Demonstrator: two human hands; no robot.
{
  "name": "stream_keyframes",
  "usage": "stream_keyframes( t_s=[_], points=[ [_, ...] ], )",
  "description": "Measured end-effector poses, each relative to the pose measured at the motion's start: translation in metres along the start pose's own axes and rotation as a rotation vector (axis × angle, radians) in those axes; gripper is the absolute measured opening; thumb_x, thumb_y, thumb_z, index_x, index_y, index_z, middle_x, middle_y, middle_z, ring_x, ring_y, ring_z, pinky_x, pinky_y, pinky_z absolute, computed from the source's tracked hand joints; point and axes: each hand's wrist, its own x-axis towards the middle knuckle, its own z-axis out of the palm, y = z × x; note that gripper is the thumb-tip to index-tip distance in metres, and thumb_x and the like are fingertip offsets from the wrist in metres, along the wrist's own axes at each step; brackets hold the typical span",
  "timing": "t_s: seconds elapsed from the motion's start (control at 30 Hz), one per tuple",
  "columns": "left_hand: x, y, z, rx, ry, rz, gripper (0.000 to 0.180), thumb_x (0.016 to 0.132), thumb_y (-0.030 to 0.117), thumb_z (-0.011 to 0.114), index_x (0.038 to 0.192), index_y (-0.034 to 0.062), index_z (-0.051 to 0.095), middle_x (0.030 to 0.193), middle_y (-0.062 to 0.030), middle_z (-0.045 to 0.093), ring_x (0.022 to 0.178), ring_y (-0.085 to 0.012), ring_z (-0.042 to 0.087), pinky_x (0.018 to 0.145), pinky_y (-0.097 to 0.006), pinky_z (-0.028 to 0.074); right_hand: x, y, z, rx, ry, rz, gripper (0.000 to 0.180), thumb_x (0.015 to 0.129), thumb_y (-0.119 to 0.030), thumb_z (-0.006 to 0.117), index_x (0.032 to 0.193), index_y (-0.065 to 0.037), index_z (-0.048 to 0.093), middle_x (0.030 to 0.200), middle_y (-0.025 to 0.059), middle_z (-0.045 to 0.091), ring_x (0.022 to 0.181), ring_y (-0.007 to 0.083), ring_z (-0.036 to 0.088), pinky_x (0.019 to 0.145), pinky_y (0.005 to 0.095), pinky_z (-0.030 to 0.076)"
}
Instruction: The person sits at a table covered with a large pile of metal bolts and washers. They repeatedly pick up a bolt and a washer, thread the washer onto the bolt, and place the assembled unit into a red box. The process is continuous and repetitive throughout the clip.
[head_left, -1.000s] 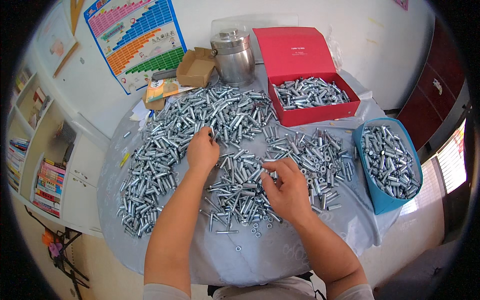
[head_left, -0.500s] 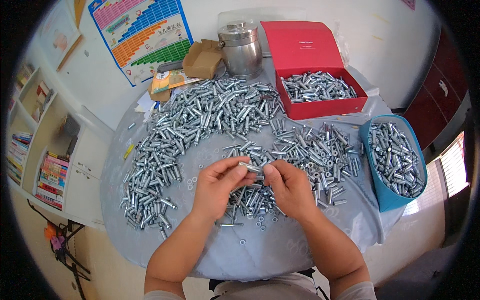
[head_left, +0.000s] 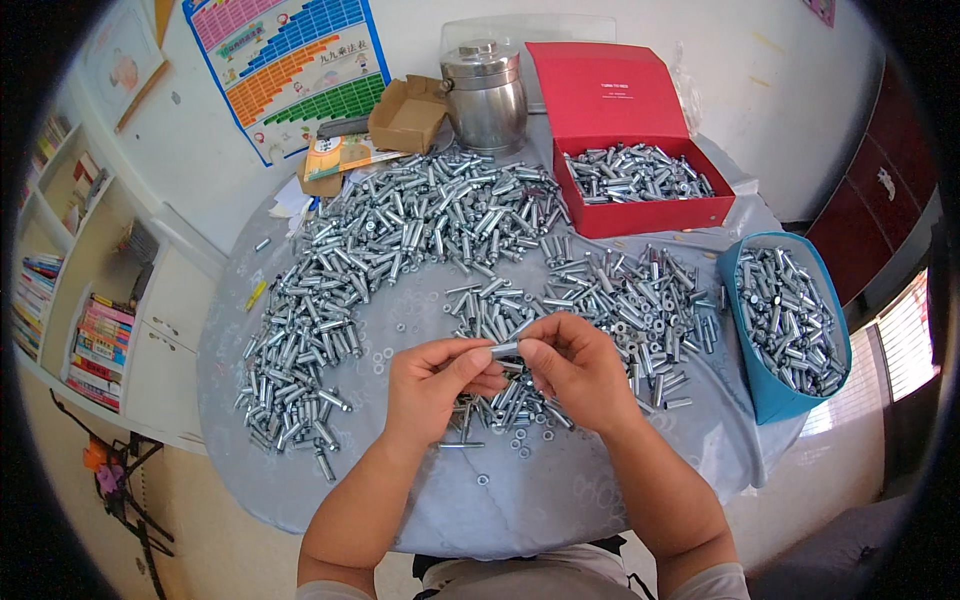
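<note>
Over the middle of the table, my left hand (head_left: 430,388) and my right hand (head_left: 582,376) pinch one silvery metal expansion bolt (head_left: 504,350) between them. Thumb and forefinger of each hand close on opposite ends, so only its middle shows. It lies roughly level, its right end slightly higher. Just beneath and beyond the hands is a heap of similar bolts and sleeves (head_left: 490,308). Loose washers and nuts (head_left: 519,446) lie on the cloth below the fingers, with a single nut (head_left: 483,480) nearer me.
A large bolt pile (head_left: 440,215) curves along the table's far and left side. At the back right stands an open red box (head_left: 650,218) full of metal parts; a filled teal fabric bin (head_left: 790,405) sits right. Behind are a steel pot (head_left: 485,105) and a cardboard box (head_left: 407,115).
The bolt has turned from sloping down rightward to nearly level. My hands have shifted slightly, and the right fingers now cover its right end.
</note>
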Motion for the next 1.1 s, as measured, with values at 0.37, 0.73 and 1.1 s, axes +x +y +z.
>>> stream_keyframes(
  t_s=[0.37, 0.73, 1.1],
  points=[
    [0.000, -0.007, -0.006, -0.016, 0.036, -0.005, 0.022, 0.096, 0.015, 0.066, 0.107, -0.0045, 0.069, 0.086, -0.0144, 0.072, 0.071, -0.0232, 0.072, 0.062, -0.033, 0.061, 0.003, 0.011, -0.008, -0.359, -0.001, -0.190, 0.023, 0.090, -0.008, 0.072, 0.111, -0.002, 0.066, 0.102, 0.0036, 0.062, 0.072, 0.0071, 0.057, 0.064, 0.0234, 0.048],
    [0.000, -0.012, -0.007, -0.055, 0.050, -0.003, 0.022, 0.096, 0.015, 0.065, 0.105, -0.0041, 0.069, 0.086, -0.0139, 0.072, 0.071, -0.0219, 0.072, 0.063, -0.032, 0.061, 0.000, 0.004, 0.002, -0.342, 0.031, -0.284, 0.022, 0.092, -0.008, 0.070, 0.112, -0.001, 0.066, 0.100, 0.0010, 0.063, 0.071, 0.0038, 0.053, 0.062, 0.0206, 0.044],
    [-0.001, -0.014, -0.006, -0.045, 0.032, 0.014, 0.023, 0.098, 0.015, 0.063, 0.108, -0.0042, 0.068, 0.086, -0.0136, 0.072, 0.072, -0.0206, 0.071, 0.064, -0.032, 0.061, -0.002, 0.001, 0.001, -0.381, -0.022, -0.014, 0.020, 0.093, -0.006, 0.069, 0.111, -0.001, 0.066, 0.089, 0.0008, 0.066, 0.073, 0.0030, 0.054, 0.064, 0.0212, 0.046]
  ],
)
